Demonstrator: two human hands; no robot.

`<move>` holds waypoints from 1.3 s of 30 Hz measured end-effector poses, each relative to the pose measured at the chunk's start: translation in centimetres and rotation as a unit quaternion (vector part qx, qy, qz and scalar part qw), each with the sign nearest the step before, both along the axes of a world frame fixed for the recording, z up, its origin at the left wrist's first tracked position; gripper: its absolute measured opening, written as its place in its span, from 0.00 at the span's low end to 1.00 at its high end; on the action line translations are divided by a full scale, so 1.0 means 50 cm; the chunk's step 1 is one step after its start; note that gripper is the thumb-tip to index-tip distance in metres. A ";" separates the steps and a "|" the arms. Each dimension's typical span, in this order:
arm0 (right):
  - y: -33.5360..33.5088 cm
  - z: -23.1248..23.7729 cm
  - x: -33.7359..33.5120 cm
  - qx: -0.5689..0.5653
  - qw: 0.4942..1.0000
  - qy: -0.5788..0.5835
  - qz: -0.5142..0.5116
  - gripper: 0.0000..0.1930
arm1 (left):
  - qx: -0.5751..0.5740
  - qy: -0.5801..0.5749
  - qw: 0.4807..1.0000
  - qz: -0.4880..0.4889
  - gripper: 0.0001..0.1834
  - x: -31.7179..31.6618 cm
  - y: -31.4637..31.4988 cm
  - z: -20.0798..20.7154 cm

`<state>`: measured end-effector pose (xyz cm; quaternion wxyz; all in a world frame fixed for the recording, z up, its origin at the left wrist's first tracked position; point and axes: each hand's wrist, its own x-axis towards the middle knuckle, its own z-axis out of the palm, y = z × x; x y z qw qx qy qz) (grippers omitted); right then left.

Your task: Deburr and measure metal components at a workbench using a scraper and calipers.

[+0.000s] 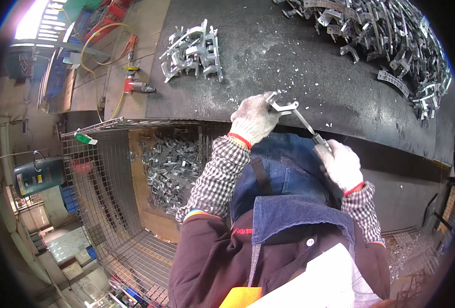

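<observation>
In its white knit glove, my left hand (254, 118) is closed around a silver metal bracket (286, 108) with forked arms, held just above the near edge of the dark worktable (268, 56). My right hand (342, 165), gloved the same way, grips a slim metal hand tool (304, 122) that looks like a file or scraper. The tip of its narrow blade meets the bracket or lies right beside it; I cannot tell which. Part of the bracket is hidden by my left fingers.
A small stack of brackets (192, 51) sits at the table's far left, and a large heap (376, 33) fills the far right. Left of the stack lies a red air tool (133, 85) with a yellow hose. A wire cage (104, 179) holding many metal parts (171, 167) stands below left.
</observation>
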<state>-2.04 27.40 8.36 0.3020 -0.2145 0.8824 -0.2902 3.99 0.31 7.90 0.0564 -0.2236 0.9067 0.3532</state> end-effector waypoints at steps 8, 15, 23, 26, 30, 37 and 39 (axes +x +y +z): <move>-0.019 0.032 0.005 0.073 0.996 -0.042 -0.003 0.26 | -0.001 0.045 0.999 -0.002 0.15 0.003 -0.008 -0.013; -0.020 0.030 -0.001 0.061 0.997 -0.051 -0.010 0.25 | 0.013 0.007 1.000 -0.008 0.17 0.004 -0.008 -0.022; -0.007 -0.024 0.008 0.005 0.998 -0.058 -0.007 0.25 | -0.042 0.051 0.997 -0.030 0.18 -0.001 0.005 -0.030; -0.009 -0.014 0.001 -0.012 0.949 -0.308 -0.072 0.25 | -0.021 0.055 0.998 -0.023 0.15 0.005 0.002 -0.029; -0.001 -0.017 -0.004 0.006 0.945 -0.320 -0.073 0.22 | -0.044 0.005 0.998 -0.039 0.14 -0.010 0.005 -0.001; -0.003 -0.031 0.013 0.098 0.962 0.248 -0.062 0.18 | -0.032 -0.014 0.999 -0.011 0.14 -0.014 0.011 0.009; 0.034 -0.050 -0.011 0.060 0.951 0.304 0.008 0.18 | -0.035 0.025 0.999 -0.016 0.14 -0.011 0.004 0.016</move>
